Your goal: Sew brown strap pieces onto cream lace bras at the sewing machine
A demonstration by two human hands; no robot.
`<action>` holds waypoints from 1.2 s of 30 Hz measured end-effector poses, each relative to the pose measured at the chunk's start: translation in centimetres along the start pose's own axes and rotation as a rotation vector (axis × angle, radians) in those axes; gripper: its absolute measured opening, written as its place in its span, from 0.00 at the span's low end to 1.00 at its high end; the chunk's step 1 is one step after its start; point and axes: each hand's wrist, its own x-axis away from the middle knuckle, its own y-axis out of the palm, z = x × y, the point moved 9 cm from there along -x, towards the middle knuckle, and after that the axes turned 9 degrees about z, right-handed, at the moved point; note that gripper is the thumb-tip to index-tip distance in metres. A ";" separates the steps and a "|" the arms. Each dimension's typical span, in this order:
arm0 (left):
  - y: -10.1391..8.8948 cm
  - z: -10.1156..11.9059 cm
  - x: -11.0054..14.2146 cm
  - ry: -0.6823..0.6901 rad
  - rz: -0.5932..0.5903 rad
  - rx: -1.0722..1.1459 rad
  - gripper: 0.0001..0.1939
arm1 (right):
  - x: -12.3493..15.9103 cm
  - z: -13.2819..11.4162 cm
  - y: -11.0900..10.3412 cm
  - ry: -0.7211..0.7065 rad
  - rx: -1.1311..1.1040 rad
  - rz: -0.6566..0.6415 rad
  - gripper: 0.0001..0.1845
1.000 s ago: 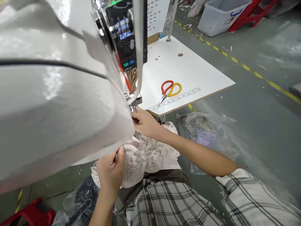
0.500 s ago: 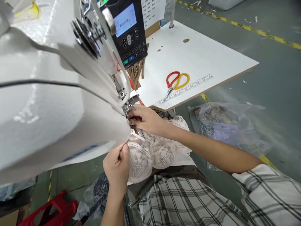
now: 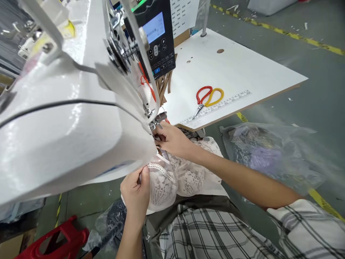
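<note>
Bra over the lap, left hand pinching its edge; right hand by the machine, fingertips hidden, grip: can't tell!

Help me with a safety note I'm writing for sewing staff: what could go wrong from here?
1. The right hand is close to the silvery metal parts of the glossy white sewing machine; a pinch is possible if the machine runs.
2. The left hand pinches the edge of the pale lace garment; its bunched folds might snag or shift.
3. Metal scissors with red and yellow handles lie near the edge of the flat white tabletop; a knock could send them off.
</note>
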 end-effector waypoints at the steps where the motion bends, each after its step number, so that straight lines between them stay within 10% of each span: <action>1: 0.0 0.0 0.0 0.001 0.004 0.002 0.11 | 0.0 0.0 0.0 0.016 0.005 0.009 0.03; 10: 0.4 0.8 1.0 0.155 -0.133 -0.031 0.09 | 8.6 0.5 -1.7 0.261 -0.421 0.118 0.05; 16: -2.1 2.1 4.0 0.520 0.214 -0.005 0.12 | 15.5 -5.7 -0.5 0.002 -0.561 -0.154 0.16; 29: -3.2 1.0 5.8 0.414 0.276 0.104 0.11 | 17.2 -8.4 1.5 -0.193 -0.509 -0.266 0.17; 33: -2.5 1.4 5.6 0.338 0.081 0.138 0.04 | 16.5 -8.8 0.8 -0.250 -0.285 -0.159 0.11; 36: 0.8 0.9 7.3 0.096 -0.430 0.369 0.11 | 14.7 -5.3 -0.3 0.046 -0.202 -0.065 0.09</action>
